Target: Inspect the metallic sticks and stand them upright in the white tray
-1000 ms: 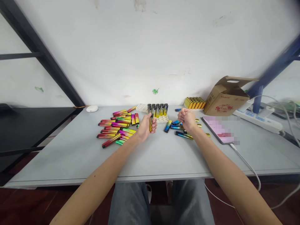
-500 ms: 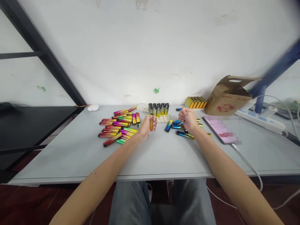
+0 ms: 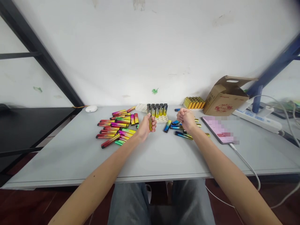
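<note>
My left hand (image 3: 145, 128) is closed around a dark-topped lighter (image 3: 150, 122) with a yellowish body, held upright with the thumb near its top. Just behind it, a white tray (image 3: 161, 119) holds several upright black-and-yellow lighters (image 3: 161, 110) in rows. My right hand (image 3: 187, 119) is a closed fist over some blue-and-gold lighters (image 3: 184, 135) lying loose on the table. What the fist holds, if anything, is hidden. To the left of my left hand lies a spread of red, purple, green and yellow lighters (image 3: 114, 128).
Another white tray (image 3: 141, 107) leans behind the left pile. Gold lighters (image 3: 194, 102) stand packed by an open cardboard box (image 3: 221, 103). A phone (image 3: 217, 129) with a white cable (image 3: 245, 161) and a power strip (image 3: 260, 118) lie right. A white case (image 3: 91, 108) sits back left.
The view has shifted slightly. My left thumb has moved up toward the top of the held lighter. My right hand stays closed in nearly the same place.
</note>
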{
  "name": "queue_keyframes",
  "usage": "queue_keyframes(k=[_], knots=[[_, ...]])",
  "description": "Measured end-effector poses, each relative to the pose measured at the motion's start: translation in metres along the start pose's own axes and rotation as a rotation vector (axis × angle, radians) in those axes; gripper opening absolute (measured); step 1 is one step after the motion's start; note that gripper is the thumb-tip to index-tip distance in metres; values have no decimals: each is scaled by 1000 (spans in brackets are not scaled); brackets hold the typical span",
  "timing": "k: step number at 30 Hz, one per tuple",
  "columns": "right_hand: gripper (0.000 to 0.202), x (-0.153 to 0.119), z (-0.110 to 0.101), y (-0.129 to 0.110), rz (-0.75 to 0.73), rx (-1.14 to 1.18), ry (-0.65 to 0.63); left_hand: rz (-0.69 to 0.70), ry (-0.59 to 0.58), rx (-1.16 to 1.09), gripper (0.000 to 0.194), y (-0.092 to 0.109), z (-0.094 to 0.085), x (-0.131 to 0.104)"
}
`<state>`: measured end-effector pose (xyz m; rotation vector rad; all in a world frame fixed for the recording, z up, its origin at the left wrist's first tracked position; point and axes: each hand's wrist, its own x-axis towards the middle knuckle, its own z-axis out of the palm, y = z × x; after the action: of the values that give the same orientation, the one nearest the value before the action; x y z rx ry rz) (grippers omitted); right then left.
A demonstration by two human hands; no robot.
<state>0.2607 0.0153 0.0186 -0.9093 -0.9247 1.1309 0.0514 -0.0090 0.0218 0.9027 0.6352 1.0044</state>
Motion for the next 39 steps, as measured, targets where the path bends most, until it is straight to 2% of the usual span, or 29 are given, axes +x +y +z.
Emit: queue_keyframes(k=[5, 7, 10, 14, 19, 22, 26, 34, 36, 39], knots=[[10, 1, 0, 5, 3, -42, -43, -16, -89, -19, 21, -7, -3, 2], [9, 0, 1, 6, -5, -85, -62, -18, -87, 2, 18, -9, -2, 1], [7, -3, 4, 6, -36, -162, -79, 14, -61, 96, 24, -12, 0, -2], [16, -10, 9, 3, -83, -275, -133, 0, -94, 218, 33, -13, 0, -4], [20, -17, 16, 1, -280, -467, -325, 9, -111, 278, 30, -15, -5, 0], [20, -19, 20, 4, -383, -574, -386, 29, -115, 268, 27, -17, -7, 3], [21, -22, 23, 7, -452, -622, -350, 35, -107, 291, 31, -18, -7, 3], [27, -25, 30, 11, -294, -548, -353, 29, -69, 366, 32, -18, -5, 2], [27, -22, 30, 11, -269, -492, -314, 72, -18, 388, 33, -18, -5, 4], [28, -16, 27, 12, -272, -389, -184, 150, 126, 416, 32, -17, -7, 8]])
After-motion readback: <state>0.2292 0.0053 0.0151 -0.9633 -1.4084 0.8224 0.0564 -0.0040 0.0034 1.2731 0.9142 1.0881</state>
